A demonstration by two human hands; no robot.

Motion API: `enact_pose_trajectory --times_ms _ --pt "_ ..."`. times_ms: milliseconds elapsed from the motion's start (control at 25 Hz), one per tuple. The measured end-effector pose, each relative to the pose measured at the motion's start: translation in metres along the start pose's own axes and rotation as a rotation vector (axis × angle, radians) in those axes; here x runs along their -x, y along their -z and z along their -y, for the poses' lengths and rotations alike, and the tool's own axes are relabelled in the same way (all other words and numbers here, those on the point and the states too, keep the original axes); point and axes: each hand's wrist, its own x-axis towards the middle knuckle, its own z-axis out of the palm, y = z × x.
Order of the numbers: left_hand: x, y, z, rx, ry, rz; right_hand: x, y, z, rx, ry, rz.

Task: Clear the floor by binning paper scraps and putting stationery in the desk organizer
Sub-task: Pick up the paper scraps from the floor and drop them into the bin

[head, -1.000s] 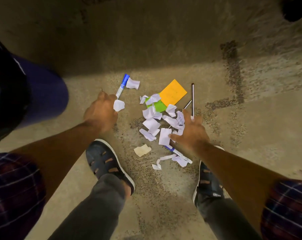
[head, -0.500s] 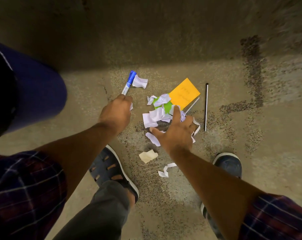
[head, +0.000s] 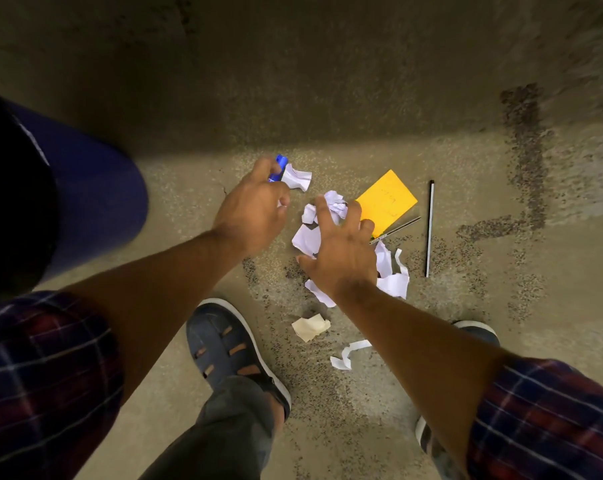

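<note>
Looking at the left hand [head: 255,213] first, we see its fingers curled loosely round a bit of white paper, only a sliver of which shows under the knuckles, while the fingertips reach the blue-capped marker [head: 278,167] lying on the floor [head: 362,81]. We cannot tell whether the marker is gripped or merely touched. A crumpled white scrap [head: 298,177] lies just beside the marker's cap, on the side toward the orange sticky note [head: 386,199].

The right hand [head: 341,252] is spread wide, fingers apart, holding nothing; it hovers over the heap of white paper scraps [head: 308,237], with the fingertips near a crumpled ball [head: 336,204] just left of the orange note. More torn white pieces [head: 391,275] show below the note, at the hand's right edge.

A thin pen [head: 398,228] lies slanted against the note's lower corner, partly hidden by the right fingers. A black pencil [head: 429,228] lies nearly upright in the picture, right of the note and apart from it. Well below the note, nearer the person, we see a beige crumpled scrap [head: 310,326] and a curled white strip [head: 346,355]. Far left of the note stands a blue bin [head: 95,188]. Both forearms are bare, with plaid sleeves pushed up, and a dark sandal [head: 223,344] stands below the heap.
</note>
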Motion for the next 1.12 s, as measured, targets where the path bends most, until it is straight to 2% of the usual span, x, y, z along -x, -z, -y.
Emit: enact_pose_trajectory --times_ms 280,400,480,600,720,880,1000,1120 --pt "-0.032 0.004 -0.013 -0.244 -0.192 0.175 -0.006 0.005 -0.008 0.093 0.217 0.13" --pt "-0.04 0.002 -0.02 -0.317 -0.194 0.194 -0.01 0.01 -0.015 0.049 0.267 0.138" --pt "-0.041 0.002 -0.021 -0.278 -0.178 0.197 -0.01 0.012 -0.019 0.004 0.288 0.122" --pt "-0.027 0.003 -0.017 -0.001 -0.044 0.078 -0.008 0.022 -0.026 -0.22 0.224 0.07" --pt "0.008 0.007 -0.02 0.345 0.194 -0.06 0.001 0.046 -0.025 -0.508 0.018 0.005" --pt "0.051 0.023 -0.031 0.885 0.63 -0.184 0.017 0.094 -0.001 -1.122 -0.349 0.22" --pt "0.08 0.06 -0.039 1.176 0.76 -0.281 0.028 0.138 0.029 -1.399 -0.407 0.315" --pt "0.11 0.111 -0.044 1.324 0.78 -0.418 0.04 0.182 0.076 -1.594 -0.364 0.398"
